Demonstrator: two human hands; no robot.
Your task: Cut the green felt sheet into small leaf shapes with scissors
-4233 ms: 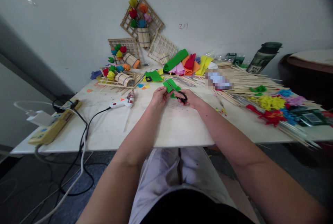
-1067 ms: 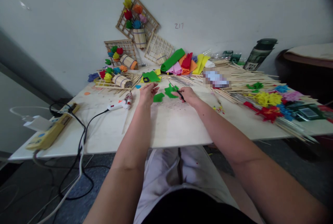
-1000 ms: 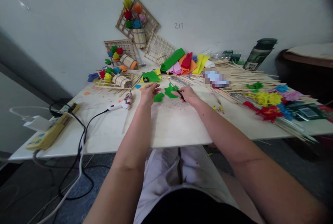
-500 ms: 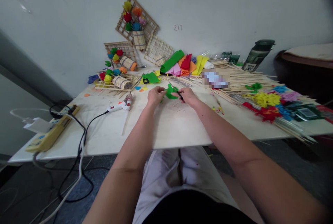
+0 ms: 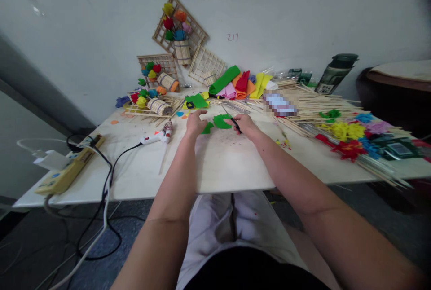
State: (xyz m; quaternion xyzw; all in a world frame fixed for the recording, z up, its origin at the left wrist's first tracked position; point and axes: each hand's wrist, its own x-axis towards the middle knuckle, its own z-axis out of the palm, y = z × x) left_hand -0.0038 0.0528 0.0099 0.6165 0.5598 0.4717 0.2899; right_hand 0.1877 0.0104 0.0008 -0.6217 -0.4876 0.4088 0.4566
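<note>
Scissors (image 5: pixel 236 124) in right hand (image 5: pixel 246 125); left hand (image 5: pixel 194 122) beside flat green felt scrap (image 5: pixel 207 128).

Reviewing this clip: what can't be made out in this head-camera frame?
All in the head view.
- The scissors: blades mostly covered by the right hand and green felt, so open or shut is unclear.
- The left hand: gripping or merely touching the small green scrap, too small to tell.
- The pixelated patch on the stick pile: blurred out.
- The bottle label: too small to read.
</note>
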